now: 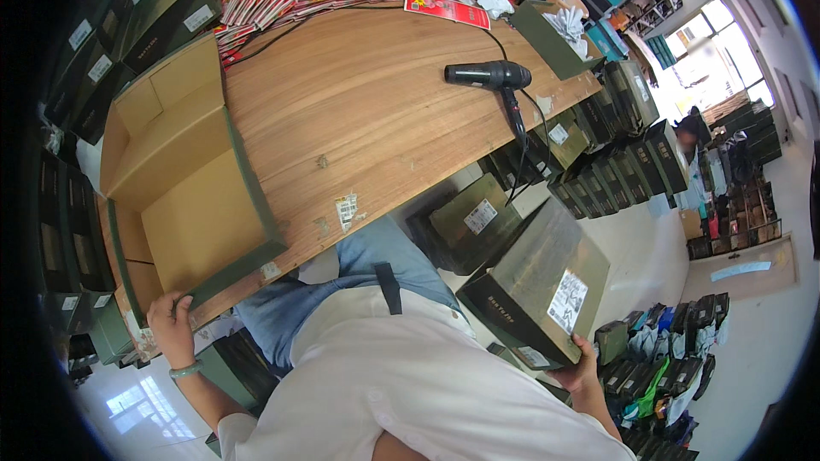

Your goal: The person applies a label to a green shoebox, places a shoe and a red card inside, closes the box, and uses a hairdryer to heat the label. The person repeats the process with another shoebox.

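Head view. One open box (pixel 192 226) at the table's (pixel 342 111) left end; my left hand (pixel 173 329) curls closed over its near rim. One closed box (pixel 547 265) beyond the near edge; my right hand (pixel 581 371) clasps its lower corner, some fingers hidden. One hair dryer (pixel 487 76); wide bare wood between it and open box.
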